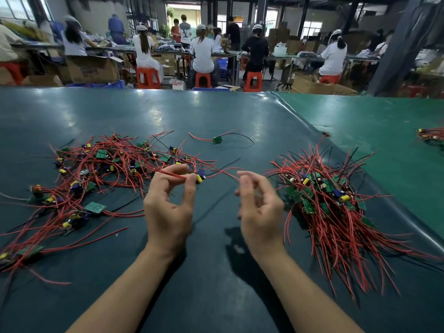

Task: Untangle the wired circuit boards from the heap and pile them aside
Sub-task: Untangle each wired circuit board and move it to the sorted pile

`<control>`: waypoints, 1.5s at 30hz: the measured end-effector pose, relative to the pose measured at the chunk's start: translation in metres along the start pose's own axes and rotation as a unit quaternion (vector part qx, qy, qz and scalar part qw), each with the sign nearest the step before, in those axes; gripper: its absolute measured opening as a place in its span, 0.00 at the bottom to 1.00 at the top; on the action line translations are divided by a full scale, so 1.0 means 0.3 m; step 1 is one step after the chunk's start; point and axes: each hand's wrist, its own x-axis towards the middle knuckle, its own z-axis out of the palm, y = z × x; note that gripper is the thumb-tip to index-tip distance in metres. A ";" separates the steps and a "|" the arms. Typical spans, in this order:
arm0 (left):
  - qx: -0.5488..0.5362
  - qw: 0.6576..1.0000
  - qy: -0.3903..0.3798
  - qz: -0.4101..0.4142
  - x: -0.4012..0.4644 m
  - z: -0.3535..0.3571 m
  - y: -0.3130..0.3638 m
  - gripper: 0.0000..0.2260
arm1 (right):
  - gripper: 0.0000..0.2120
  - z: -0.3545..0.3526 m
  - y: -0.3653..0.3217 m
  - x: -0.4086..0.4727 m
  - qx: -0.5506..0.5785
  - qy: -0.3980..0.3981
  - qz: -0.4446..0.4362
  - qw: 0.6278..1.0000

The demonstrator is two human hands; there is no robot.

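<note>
A tangled heap (96, 174) of small green circuit boards with red and black wires spreads over the left of the dark green table (216, 260). A neater pile (331, 203) of the same boards lies at the right, wires fanned toward me. Between them, raised over the table, my left hand (169, 207) pinches one wired board (200, 177) with a yellow and a blue part, thumb and fingers also round its red wires. My right hand (259, 205), slightly blurred, pinches that board's red wire (227, 173) at its fingertips.
One loose board (217, 139) with red and black leads lies alone at the table's middle back. Another small heap (431, 135) sits at the far right edge, on a lighter green mat (372, 121). Beyond the table, several people sit on red stools at benches.
</note>
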 end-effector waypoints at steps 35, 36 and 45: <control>0.144 0.946 -0.217 0.191 0.020 -0.042 -0.004 0.10 | 0.09 -0.066 -0.041 0.080 0.136 0.172 0.054 0.974; 0.154 0.944 -0.215 0.196 0.021 -0.044 -0.009 0.10 | 0.08 -0.070 -0.043 0.083 0.136 0.185 0.052 0.972; 0.160 0.963 -0.062 0.207 0.042 -0.072 -0.012 0.12 | 0.15 -0.051 -0.050 0.034 0.099 -0.072 0.127 0.984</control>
